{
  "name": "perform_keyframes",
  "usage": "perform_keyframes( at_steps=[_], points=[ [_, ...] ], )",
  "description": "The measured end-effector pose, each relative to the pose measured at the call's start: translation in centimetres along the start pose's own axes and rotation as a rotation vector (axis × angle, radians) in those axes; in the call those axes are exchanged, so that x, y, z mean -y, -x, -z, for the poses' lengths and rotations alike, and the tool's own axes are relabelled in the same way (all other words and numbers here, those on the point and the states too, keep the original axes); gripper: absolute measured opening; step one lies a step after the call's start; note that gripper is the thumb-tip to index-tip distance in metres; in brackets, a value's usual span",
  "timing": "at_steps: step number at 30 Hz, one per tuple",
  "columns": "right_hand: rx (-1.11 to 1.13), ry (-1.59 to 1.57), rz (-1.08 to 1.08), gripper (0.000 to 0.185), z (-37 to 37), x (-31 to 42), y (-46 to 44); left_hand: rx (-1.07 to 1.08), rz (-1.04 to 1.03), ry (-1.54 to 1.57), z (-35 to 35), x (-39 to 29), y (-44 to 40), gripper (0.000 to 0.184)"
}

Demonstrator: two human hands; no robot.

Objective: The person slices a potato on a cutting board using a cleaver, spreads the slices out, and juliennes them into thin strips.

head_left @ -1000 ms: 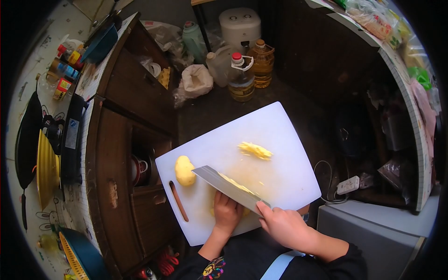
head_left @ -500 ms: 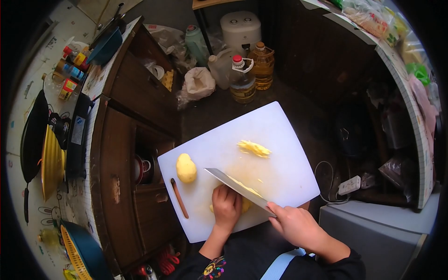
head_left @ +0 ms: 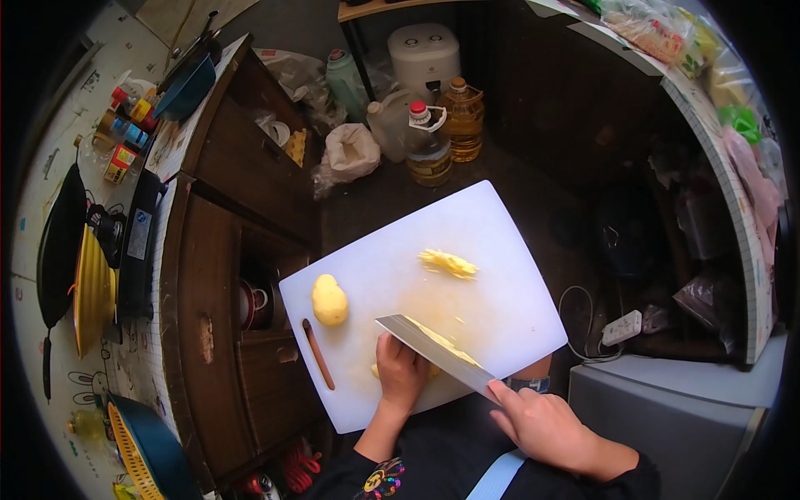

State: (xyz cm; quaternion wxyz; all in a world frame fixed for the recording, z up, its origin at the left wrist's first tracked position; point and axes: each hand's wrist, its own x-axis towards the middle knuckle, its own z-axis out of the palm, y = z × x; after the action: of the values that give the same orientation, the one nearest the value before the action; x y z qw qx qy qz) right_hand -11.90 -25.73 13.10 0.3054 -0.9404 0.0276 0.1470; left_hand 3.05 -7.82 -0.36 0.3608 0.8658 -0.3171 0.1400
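Note:
On the white cutting board (head_left: 508,233), my right hand (head_left: 542,425) grips the handle of a wide-bladed kitchen knife (head_left: 446,358). Its blade slants up and left, beside the fingers of my left hand (head_left: 402,368). Those fingers are curled down over a cut yellow potato (head_left: 434,371), mostly hidden by hand and blade. Freshly cut strips lie along the blade's far side. Farther up the board is a small pile of potato shreds (head_left: 448,264). A whole peeled potato (head_left: 330,300) rests near the board's left edge, above its slot handle.
Wooden cabinets (head_left: 212,283) stand close on the left, with a wok (head_left: 60,242) on the counter. Oil bottles (head_left: 430,154) and a bag (head_left: 352,150) sit on the floor beyond the board. A power strip (head_left: 622,328) lies at right on a grey surface.
The knife and my right hand have moved slightly right and down. More cut strips show along the blade. My left hand stays on the potato, and the view has shifted a little.

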Motion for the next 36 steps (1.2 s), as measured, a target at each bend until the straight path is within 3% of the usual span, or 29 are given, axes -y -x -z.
perform_keyframes(
  at_steps=[12, 15, 21, 25, 28, 31, 36],
  points=[
    [0.078, -0.016, 0.024, 0.037, 0.6, 0.4, -1.6, 0.013, 0.017, 0.015, 0.0, 0.2, 0.0, 0.028],
    [0.172, -0.004, -0.054, 0.045, 0.8, 0.8, -2.6, 0.025, 0.008, -0.009, 0.0, 0.3, 0.1, 0.028],
    [-0.024, 0.004, 0.033, 0.039, -1.6, 0.0, -5.5, 0.050, -0.014, -0.010, 0.2, 0.3, -0.4, 0.023],
    [0.003, -0.051, 0.024, 0.040, -1.3, -0.7, -5.8, 0.039, 0.019, 0.004, 0.1, 0.2, -0.4, 0.027],
    [0.063, -0.142, -0.041, 0.038, 0.0, -1.1, -6.0, 0.024, 0.024, 0.037, 0.2, 0.0, -0.5, 0.016],
    [0.063, -0.209, -0.092, 0.038, 0.5, -1.4, -5.5, 0.004, 0.068, 0.052, 0.6, 0.1, -0.7, 0.016],
    [0.040, -0.240, -0.096, 0.037, 0.2, -1.9, -4.1, 0.047, 0.150, -0.005, 1.0, 1.2, -1.9, 0.037]
  ],
)
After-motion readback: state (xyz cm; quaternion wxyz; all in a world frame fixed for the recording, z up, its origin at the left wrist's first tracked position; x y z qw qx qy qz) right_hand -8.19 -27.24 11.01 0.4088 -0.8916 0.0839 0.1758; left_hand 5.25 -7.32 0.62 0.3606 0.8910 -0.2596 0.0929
